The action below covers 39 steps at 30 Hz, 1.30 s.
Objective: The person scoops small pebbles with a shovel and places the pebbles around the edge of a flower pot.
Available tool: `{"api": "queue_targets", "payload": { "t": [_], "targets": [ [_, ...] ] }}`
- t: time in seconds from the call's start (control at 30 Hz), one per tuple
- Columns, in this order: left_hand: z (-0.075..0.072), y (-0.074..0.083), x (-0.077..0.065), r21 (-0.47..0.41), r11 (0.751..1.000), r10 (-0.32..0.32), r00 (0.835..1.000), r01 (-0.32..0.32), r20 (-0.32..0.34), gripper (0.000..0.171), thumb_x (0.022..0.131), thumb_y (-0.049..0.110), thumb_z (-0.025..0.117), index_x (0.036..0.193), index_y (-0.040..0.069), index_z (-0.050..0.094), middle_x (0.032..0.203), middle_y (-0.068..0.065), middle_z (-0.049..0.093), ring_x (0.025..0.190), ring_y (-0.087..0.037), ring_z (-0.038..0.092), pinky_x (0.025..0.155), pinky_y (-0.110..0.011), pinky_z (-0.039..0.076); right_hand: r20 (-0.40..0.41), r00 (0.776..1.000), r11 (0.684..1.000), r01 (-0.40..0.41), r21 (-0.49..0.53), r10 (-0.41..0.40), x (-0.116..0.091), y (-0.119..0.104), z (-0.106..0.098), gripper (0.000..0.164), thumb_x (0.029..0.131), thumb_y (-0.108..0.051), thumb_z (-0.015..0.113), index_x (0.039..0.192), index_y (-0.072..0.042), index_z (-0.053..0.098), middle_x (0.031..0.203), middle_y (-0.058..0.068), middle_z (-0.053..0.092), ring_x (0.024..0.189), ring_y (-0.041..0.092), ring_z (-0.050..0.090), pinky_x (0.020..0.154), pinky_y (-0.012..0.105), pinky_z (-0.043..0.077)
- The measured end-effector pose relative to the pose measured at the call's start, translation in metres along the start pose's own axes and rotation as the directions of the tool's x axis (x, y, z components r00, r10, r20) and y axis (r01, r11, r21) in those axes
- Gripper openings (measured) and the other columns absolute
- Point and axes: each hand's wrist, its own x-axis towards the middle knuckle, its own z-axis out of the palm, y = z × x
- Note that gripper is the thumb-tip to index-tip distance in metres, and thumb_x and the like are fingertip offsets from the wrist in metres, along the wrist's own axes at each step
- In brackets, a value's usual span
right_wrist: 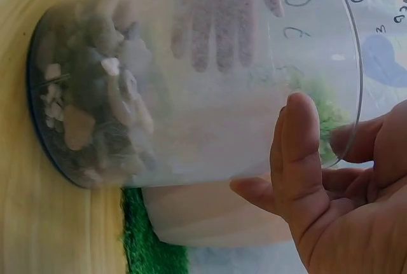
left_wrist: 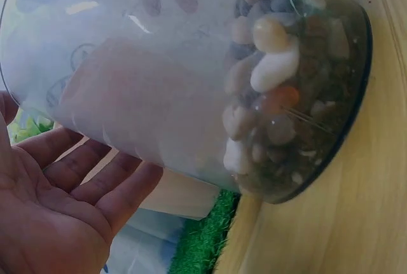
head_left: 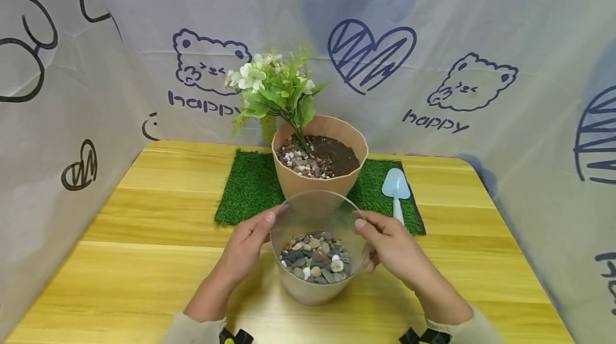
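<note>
A clear round container (head_left: pixel 308 293) with pebbles (head_left: pixel 315 258) in its lower part is between both hands, low over the front of the table. My left hand (head_left: pixel 247 242) holds its left side, thumb by the rim; in the left wrist view the fingers (left_wrist: pixel 105 178) lie along the wall. On the other side my right hand (head_left: pixel 392 245) grips near the rim, with thumb and fingers (right_wrist: pixel 299 134) about the edge. Right behind stands a peach flowerpot (head_left: pixel 313 186) holding dark soil (head_left: pixel 339 154), small stones (head_left: pixel 303 162) and a leaning plant with white flowers (head_left: pixel 279 87).
The pot stands on a green turf mat (head_left: pixel 252 186). A light-blue hand shovel (head_left: pixel 396 186) lies on the mat's right part. Around the wooden table (head_left: pixel 159 226) hang pale cloth walls (head_left: pixel 298 7) with drawn bears and hearts.
</note>
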Motion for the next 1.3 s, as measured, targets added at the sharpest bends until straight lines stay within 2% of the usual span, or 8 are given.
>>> {"api": "queue_targets", "payload": {
  "t": [0.07,0.37,0.5,0.6,0.87,1.07,1.17,1.3],
  "targets": [
    [-0.002,0.001,-0.001,0.020,1.000,0.011,1.000,-0.011,0.000,0.048,0.115,0.033,0.036,0.151,0.008,0.058,0.152,-0.013,0.059,0.135,-0.038,0.061,0.109,-0.056,0.051,-0.009,1.000,1.000,0.002,0.012,-0.002,0.001,0.000,0.003,0.052,0.113,-0.028,0.047,0.156,0.001,0.047,0.136,0.029,0.064,0.057,0.023,0.064,0.059,0.041,0.062],
    [-0.009,0.016,-0.004,0.161,0.986,-0.044,0.998,0.049,-0.035,0.044,0.113,0.032,0.044,0.150,0.016,0.060,0.144,-0.012,0.065,0.109,-0.029,0.076,0.103,-0.057,0.055,-0.037,0.999,1.000,0.007,-0.008,-0.008,0.004,0.001,0.011,0.050,0.114,-0.031,0.043,0.155,-0.002,0.051,0.130,0.027,0.067,0.054,0.027,0.065,0.058,0.041,0.061],
    [-0.012,0.027,-0.003,0.222,0.972,-0.062,0.996,0.074,-0.060,0.041,0.110,0.029,0.050,0.147,0.016,0.064,0.134,-0.011,0.072,0.102,-0.019,0.077,0.087,-0.040,0.061,-0.039,0.999,1.000,0.010,-0.018,-0.011,0.005,0.001,0.011,0.050,0.114,-0.032,0.043,0.155,-0.004,0.052,0.131,0.026,0.068,0.053,0.027,0.064,0.057,0.043,0.061],
    [-0.015,0.035,-0.002,0.264,0.960,-0.076,0.995,0.090,-0.063,0.040,0.109,0.028,0.053,0.145,0.017,0.065,0.130,-0.011,0.074,0.082,-0.019,0.072,0.066,-0.033,0.056,-0.040,0.999,1.000,0.014,-0.024,-0.015,0.006,0.001,0.012,0.050,0.114,-0.033,0.043,0.154,-0.004,0.052,0.128,0.025,0.069,0.052,0.026,0.064,0.056,0.042,0.060],
    [-0.020,0.053,0.005,0.409,0.905,-0.109,0.993,0.121,-0.051,0.039,0.103,0.026,0.063,0.140,0.017,0.070,0.112,-0.002,0.079,0.095,-0.016,0.073,0.075,-0.033,0.059,-0.037,0.999,0.998,0.024,-0.050,-0.025,0.007,0.000,0.014,0.050,0.114,-0.034,0.044,0.154,-0.005,0.053,0.121,0.024,0.071,0.053,0.028,0.065,0.057,0.044,0.060],
    [-0.023,0.064,0.012,0.518,0.851,-0.080,0.996,0.086,-0.034,0.037,0.100,0.019,0.062,0.135,0.015,0.072,0.111,0.000,0.076,0.097,-0.013,0.070,0.085,-0.040,0.059,-0.081,0.996,0.996,0.037,-0.080,-0.044,0.008,0.001,0.014,0.049,0.111,-0.035,0.052,0.148,-0.004,0.060,0.081,0.017,0.070,0.054,0.025,0.065,0.057,0.043,0.061],
    [-0.024,0.066,0.013,0.534,0.841,-0.081,0.996,0.082,-0.026,0.037,0.101,0.019,0.061,0.136,0.014,0.071,0.114,0.000,0.076,0.098,-0.014,0.071,0.086,-0.042,0.059,-0.114,0.991,0.994,0.054,-0.099,-0.065,0.009,0.003,0.015,0.046,0.110,-0.034,0.056,0.143,-0.003,0.065,0.074,0.014,0.068,0.055,0.023,0.065,0.056,0.039,0.061],
    [-0.026,0.066,0.012,0.511,0.854,-0.100,0.995,0.097,-0.021,0.040,0.101,0.018,0.061,0.139,0.014,0.070,0.111,-0.001,0.078,0.087,-0.010,0.070,0.076,-0.035,0.059,-0.140,0.986,0.990,0.074,-0.122,-0.091,0.011,0.005,0.016,0.043,0.109,-0.033,0.057,0.138,-0.002,0.068,0.074,0.015,0.068,0.056,0.022,0.065,0.055,0.036,0.059]
  ]
}}
